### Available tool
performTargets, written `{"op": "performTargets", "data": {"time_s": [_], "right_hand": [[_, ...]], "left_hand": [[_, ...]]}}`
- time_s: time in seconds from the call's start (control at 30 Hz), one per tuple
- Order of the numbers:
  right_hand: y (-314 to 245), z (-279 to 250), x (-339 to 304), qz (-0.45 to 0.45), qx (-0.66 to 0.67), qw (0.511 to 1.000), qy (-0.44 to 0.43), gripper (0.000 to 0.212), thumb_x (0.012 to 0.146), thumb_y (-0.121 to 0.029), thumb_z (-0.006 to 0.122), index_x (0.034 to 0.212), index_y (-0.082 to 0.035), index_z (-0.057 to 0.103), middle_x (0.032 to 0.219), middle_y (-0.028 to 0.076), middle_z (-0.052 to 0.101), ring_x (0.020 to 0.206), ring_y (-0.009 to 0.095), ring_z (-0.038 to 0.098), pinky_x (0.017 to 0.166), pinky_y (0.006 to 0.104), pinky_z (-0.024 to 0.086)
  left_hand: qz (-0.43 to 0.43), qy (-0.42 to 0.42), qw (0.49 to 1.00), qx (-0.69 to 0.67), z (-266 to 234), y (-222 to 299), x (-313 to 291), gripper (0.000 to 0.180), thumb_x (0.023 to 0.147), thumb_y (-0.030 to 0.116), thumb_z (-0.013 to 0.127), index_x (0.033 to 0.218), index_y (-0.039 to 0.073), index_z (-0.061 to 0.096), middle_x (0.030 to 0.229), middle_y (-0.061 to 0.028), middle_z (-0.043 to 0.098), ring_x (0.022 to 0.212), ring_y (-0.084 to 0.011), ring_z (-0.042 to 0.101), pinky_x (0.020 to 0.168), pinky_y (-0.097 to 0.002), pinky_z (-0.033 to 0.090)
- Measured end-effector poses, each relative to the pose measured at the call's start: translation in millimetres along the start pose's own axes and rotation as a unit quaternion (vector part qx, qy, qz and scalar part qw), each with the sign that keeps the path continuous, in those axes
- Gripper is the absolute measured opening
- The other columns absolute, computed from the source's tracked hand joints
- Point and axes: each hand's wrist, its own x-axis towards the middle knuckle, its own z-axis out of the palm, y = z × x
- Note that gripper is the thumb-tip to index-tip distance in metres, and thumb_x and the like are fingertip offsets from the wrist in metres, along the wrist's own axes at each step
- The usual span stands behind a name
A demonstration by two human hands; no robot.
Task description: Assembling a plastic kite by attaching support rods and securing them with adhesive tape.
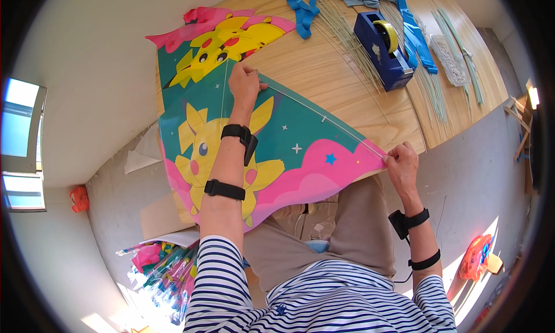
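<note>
Running between left fingers (252,71) and right fingers (393,154): sheet edge (318,118).

No txt, labels, brands, nos. or signs legible in head cam view

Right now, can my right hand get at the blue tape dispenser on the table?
Probably yes: nothing seems to block the way across the wooden tabletop between your right hand and the blue tape dispenser, though that hand is pinching the printed sheet at its corner.
</note>
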Motion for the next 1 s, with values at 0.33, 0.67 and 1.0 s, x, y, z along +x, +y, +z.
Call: {"op": "performTargets", "data": {"time_s": [0.33,0.67,1.0], "right_hand": [[0,0,0,-0.005,-0.004,1.000,0.004,0.017,0.066,-0.003,0.078,0.067,0.000,0.062,0.074,0.014,0.056,0.070,0.034,0.058,0.064,0.0443,0.045],[-2,0,-1,-0.001,-0.012,1.000,-0.003,0.018,0.066,-0.003,0.078,0.067,-0.001,0.061,0.075,0.013,0.056,0.071,0.034,0.058,0.065,0.0444,0.044],[3,4,-1,-0.006,-0.023,1.000,0.005,0.017,0.066,-0.004,0.077,0.066,-0.002,0.060,0.075,0.012,0.056,0.074,0.034,0.057,0.067,0.0450,0.043]], "left_hand": [[0.015,0.008,0.999,-0.030,3,-3,2,0.009,0.094,0.005,0.059,0.097,0.002,0.052,0.083,-0.0089,0.063,0.065,-0.0218,0.072,0.054,-0.0277,0.053],[0.019,0.007,0.998,-0.057,3,-9,4,0.007,0.093,0.001,0.058,0.096,0.000,0.051,0.081,-0.0096,0.063,0.066,-0.0229,0.073,0.053,-0.0264,0.054],[0.024,0.017,0.995,-0.094,5,-14,5,0.008,0.089,-0.003,0.059,0.089,-0.001,0.051,0.079,-0.0101,0.061,0.063,-0.0235,0.073,0.051,-0.0282,0.053]]}}
